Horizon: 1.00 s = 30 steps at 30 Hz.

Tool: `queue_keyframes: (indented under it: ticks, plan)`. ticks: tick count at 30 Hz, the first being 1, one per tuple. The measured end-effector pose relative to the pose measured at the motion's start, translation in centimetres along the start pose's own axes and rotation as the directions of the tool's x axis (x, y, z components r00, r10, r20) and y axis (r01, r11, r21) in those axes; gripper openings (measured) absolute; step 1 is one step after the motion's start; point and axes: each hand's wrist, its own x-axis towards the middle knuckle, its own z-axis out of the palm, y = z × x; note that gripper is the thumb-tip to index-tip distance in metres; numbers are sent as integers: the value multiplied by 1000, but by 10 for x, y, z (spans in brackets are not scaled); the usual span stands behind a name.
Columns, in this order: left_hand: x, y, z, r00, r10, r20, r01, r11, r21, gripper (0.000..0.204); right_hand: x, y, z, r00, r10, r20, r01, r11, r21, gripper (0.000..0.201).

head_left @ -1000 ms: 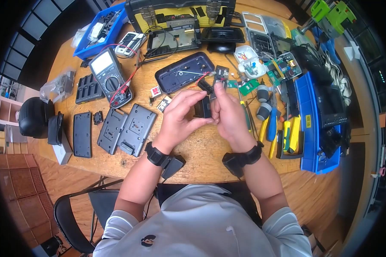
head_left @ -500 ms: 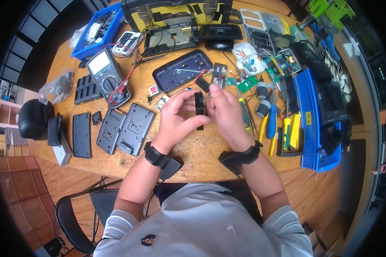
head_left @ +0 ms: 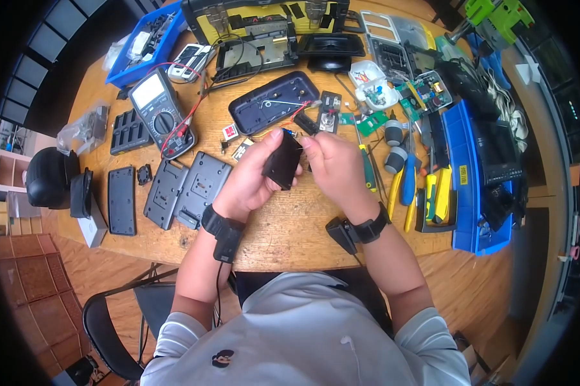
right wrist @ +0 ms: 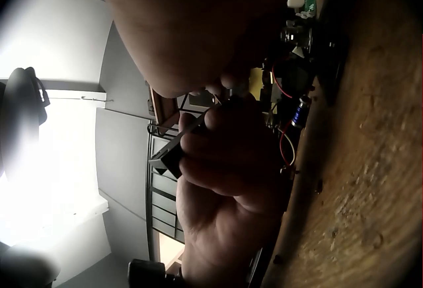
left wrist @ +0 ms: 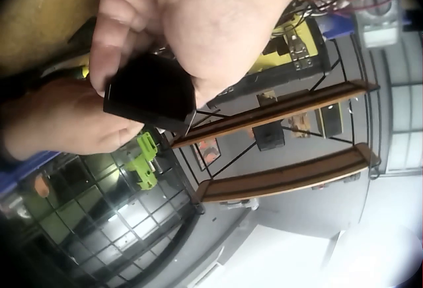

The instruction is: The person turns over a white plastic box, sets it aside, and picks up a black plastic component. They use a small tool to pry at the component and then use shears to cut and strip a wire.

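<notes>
In the head view my left hand [head_left: 243, 183] grips a small black plastic case [head_left: 283, 163], thumb along its upper edge and fingers behind it. The case is tilted, its broad dark face toward me. My right hand [head_left: 336, 168] is at the case's right upper corner, thumb and forefinger pinching a thin metal piece [head_left: 301, 147]; its kind is hidden by the fingers. In the left wrist view the case [left wrist: 151, 91] shows a dark, box-like side. Fingers of my left hand [right wrist: 221, 169] wrap the case in the right wrist view.
Beyond the hands lie a dark shallow housing [head_left: 274, 106] and a black part with red wires [head_left: 304, 122]. A multimeter [head_left: 158, 112] and black plates [head_left: 203, 186] are left. Screwdrivers [head_left: 409, 186], circuit boards [head_left: 371, 124] and a blue bin [head_left: 463, 193] are right.
My left hand has turned the case from edge-on to broad face toward me, and moved slightly left. My right hand stays at its upper right side, now with the knuckles more on top.
</notes>
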Motion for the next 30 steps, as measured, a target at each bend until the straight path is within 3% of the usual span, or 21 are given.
queue_keyframes:
  ticks: [2,6,8,11,15,17,19,22,24,25,27,28,30]
  plan:
    - [-1,7,-3,990,-140,-5,139,984,-111,44,1,-2,-1,998,-58,-7,58,998,-28,31]
    - [7,5,-10,980,-191,-63,181,974,-135,52,2,-3,-1,983,-182,-14,180,981,-77,28]
    - [8,7,-15,956,-292,-4,279,920,-276,57,4,-3,-4,974,-223,25,225,972,-63,27]
    - [4,12,-15,933,-352,71,357,888,-290,62,3,2,-7,957,-272,104,277,960,-37,25]
    - [6,11,-25,928,-349,132,372,885,-280,63,5,2,-8,942,-315,116,313,949,31,22]
    - [5,13,-25,928,-305,214,358,887,-290,44,6,3,-7,944,-314,101,310,949,57,22]
    - [4,13,-24,932,-305,193,351,893,-281,44,5,3,-6,946,-312,85,305,948,85,21]
    - [5,14,-24,946,-277,166,314,908,-277,45,5,4,-7,958,-277,79,270,959,83,25]
    - [6,12,-26,955,-250,158,287,916,-280,45,3,4,-8,982,-138,128,125,987,103,25]
    - [7,10,-28,966,-204,157,237,942,-238,45,3,2,-7,982,-137,126,125,987,102,25]
    - [7,9,-27,975,-155,160,185,963,-195,46,3,-2,-5,996,34,78,-51,972,229,19]
    - [6,9,-21,988,-114,101,129,978,-163,46,2,-3,-5,997,32,77,-49,972,228,19]
    - [5,10,-13,997,-66,42,71,989,-129,48,3,-6,-5,966,242,90,-258,887,383,14]
